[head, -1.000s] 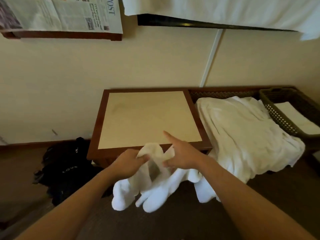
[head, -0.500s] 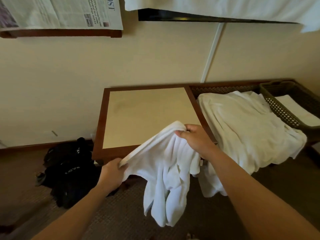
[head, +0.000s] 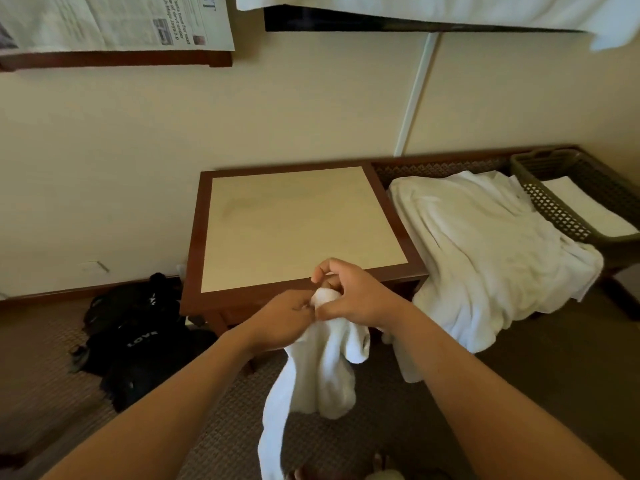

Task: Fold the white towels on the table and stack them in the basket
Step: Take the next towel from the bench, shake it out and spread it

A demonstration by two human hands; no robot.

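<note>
I am pinching one white towel (head: 313, 368) with both my left hand (head: 284, 318) and right hand (head: 353, 299) at lower centre; it is hanging unfolded below the table (head: 298, 220). One folded towel (head: 585, 207) is lying in the basket (head: 554, 206) at right. The pile (head: 485, 244) beside it is waiting, so most work remains.

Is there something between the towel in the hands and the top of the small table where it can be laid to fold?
Nothing visible does. Both hands, left and right, hold the towel just before the table, whose top shows bare.
</note>
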